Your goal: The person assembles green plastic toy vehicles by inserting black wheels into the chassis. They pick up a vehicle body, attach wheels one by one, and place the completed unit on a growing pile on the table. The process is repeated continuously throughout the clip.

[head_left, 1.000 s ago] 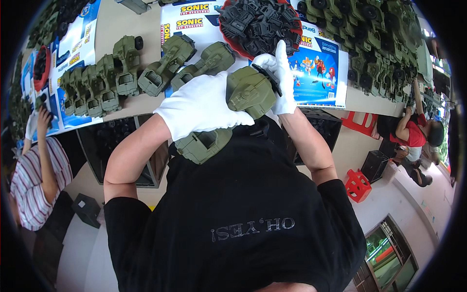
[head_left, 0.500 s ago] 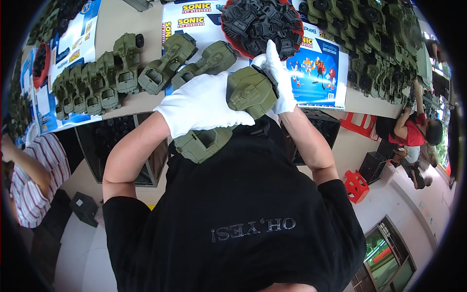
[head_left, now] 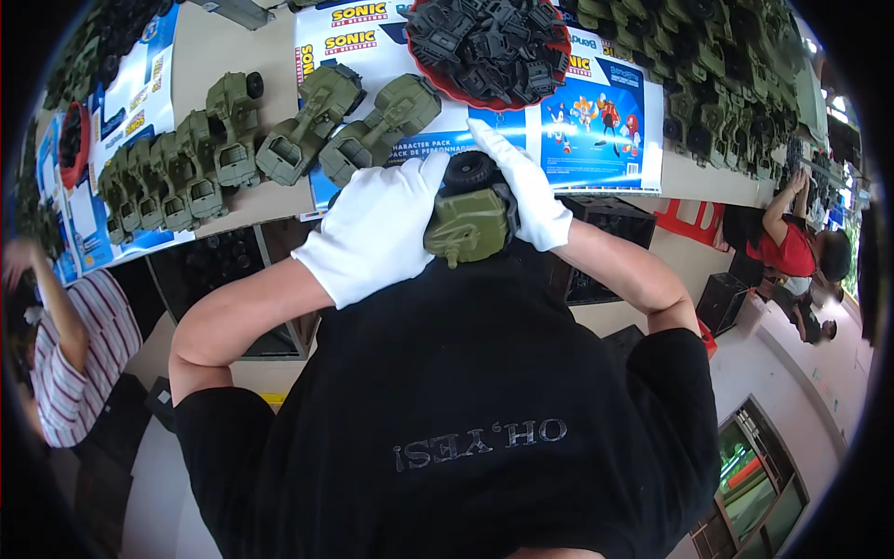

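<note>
Between my two white-gloved hands, close to my chest, is an olive-green toy truck [head_left: 470,228] with a black wheel [head_left: 468,170] facing up. My left hand [head_left: 377,228] is closed round its left side, the thumb near the wheel. My right hand [head_left: 533,197] presses on its right side with long, straight fingers, against a dark part there. The right thumb and the truck's underside are hidden. Just beyond my left hand, two more toy trucks, a nearer one [head_left: 377,130] and one farther left [head_left: 312,126], lie at the table's edge.
A red bowl [head_left: 567,54] holds many dark grey plastic parts [head_left: 489,42]. Printed blue-and-white sheets [head_left: 596,140] cover part of the table. Several green trucks [head_left: 172,177] line up at left; more [head_left: 717,102] are piled at right. A person in stripes [head_left: 88,335] works at left.
The truck has been turned and drawn nearer; its black wheel now shows on top. My right hand has come down, away from the bowl, and my elbows have spread outward.
</note>
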The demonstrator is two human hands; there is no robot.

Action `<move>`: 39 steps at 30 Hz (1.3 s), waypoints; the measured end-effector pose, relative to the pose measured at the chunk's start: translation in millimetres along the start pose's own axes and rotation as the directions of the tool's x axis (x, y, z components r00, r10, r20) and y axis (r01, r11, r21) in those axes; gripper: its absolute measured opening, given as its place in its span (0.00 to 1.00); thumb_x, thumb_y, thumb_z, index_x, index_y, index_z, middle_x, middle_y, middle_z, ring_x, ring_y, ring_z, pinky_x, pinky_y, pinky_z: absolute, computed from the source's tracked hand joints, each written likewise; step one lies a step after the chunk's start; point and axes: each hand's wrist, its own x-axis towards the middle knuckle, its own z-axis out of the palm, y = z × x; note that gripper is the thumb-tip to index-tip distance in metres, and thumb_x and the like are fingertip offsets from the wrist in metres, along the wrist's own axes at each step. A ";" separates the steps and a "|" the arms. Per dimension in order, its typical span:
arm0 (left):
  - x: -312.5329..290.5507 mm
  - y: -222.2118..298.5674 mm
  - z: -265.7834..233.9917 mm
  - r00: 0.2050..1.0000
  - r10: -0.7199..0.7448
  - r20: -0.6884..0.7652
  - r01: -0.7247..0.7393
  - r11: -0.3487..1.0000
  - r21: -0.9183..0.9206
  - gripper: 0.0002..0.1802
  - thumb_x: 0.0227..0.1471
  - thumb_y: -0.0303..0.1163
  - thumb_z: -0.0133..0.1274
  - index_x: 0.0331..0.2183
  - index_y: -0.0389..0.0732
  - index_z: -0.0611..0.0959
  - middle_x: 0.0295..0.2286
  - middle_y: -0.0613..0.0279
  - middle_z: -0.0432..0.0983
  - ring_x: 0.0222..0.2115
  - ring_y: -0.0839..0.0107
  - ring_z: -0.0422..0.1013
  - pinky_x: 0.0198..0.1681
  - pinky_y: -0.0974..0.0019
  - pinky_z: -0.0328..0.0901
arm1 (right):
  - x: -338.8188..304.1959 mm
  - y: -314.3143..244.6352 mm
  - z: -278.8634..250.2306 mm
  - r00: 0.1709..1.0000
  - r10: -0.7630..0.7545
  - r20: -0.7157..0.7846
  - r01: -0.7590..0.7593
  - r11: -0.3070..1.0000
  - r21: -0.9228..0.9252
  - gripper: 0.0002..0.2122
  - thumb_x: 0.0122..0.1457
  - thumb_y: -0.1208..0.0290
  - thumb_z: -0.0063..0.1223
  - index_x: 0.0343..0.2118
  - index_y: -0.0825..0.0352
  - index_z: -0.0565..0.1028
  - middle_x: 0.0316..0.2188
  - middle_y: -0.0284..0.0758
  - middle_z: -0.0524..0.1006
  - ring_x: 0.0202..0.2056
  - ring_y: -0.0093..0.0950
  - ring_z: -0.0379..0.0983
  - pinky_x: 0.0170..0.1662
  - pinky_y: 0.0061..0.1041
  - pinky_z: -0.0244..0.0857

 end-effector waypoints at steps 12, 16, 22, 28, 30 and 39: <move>-11.4 7.7 9.9 0.999 0.015 -0.034 -0.012 0.997 0.076 0.37 0.35 0.28 0.60 0.49 0.27 0.66 0.26 0.48 0.73 0.26 0.53 0.74 0.32 0.55 0.68 | 0.0 20.6 -13.2 0.985 0.016 0.171 -0.023 0.999 0.037 0.14 0.65 0.62 0.47 0.45 0.68 0.76 0.41 0.29 0.77 0.41 0.16 0.72 0.46 0.19 0.65; 1.3 -2.9 -1.0 0.989 -0.126 0.082 0.123 0.991 0.045 0.41 0.36 0.39 0.66 0.49 0.32 0.66 0.30 0.48 0.75 0.30 0.52 0.76 0.34 0.54 0.69 | 17.7 2.1 4.3 0.987 0.150 0.055 -0.151 0.988 0.028 0.23 0.63 0.49 0.47 0.49 0.65 0.74 0.41 0.33 0.78 0.41 0.21 0.74 0.45 0.23 0.68; -5.5 -106.3 -1.7 0.887 -0.459 -0.041 0.359 0.744 -0.563 0.43 0.35 0.45 0.71 0.50 0.34 0.73 0.41 0.51 0.78 0.41 0.62 0.76 0.48 0.62 0.68 | 69.6 38.4 -41.2 0.969 0.173 0.176 -0.095 0.920 -0.381 0.30 0.61 0.44 0.47 0.54 0.68 0.69 0.51 0.41 0.72 0.49 0.34 0.70 0.52 0.32 0.63; -7.9 -180.0 -23.3 0.823 -0.494 0.282 0.509 0.419 -0.752 0.29 0.44 0.29 0.66 0.49 0.34 0.75 0.43 0.59 0.77 0.42 0.70 0.73 0.48 0.67 0.68 | 89.0 71.3 -16.1 0.885 0.367 0.286 -0.342 0.930 -0.133 0.26 0.58 0.55 0.58 0.54 0.67 0.67 0.54 0.41 0.67 0.49 0.32 0.69 0.49 0.31 0.67; -3.1 -175.0 -30.1 0.794 -0.465 0.391 0.542 0.252 -0.802 0.29 0.45 0.31 0.65 0.49 0.34 0.75 0.43 0.61 0.77 0.43 0.71 0.73 0.49 0.67 0.67 | 110.5 88.0 -6.9 0.894 0.305 0.329 -0.308 0.950 -0.044 0.26 0.57 0.56 0.59 0.54 0.65 0.66 0.54 0.42 0.68 0.51 0.33 0.68 0.51 0.33 0.67; -15.0 -201.5 3.4 0.756 -0.464 0.462 0.553 0.076 -0.829 0.24 0.51 0.35 0.60 0.48 0.35 0.77 0.45 0.61 0.76 0.45 0.74 0.71 0.51 0.69 0.64 | 123.0 104.6 0.5 0.943 0.330 0.045 -0.297 0.895 -0.333 0.26 0.54 0.61 0.59 0.54 0.67 0.70 0.55 0.43 0.69 0.56 0.43 0.63 0.56 0.41 0.59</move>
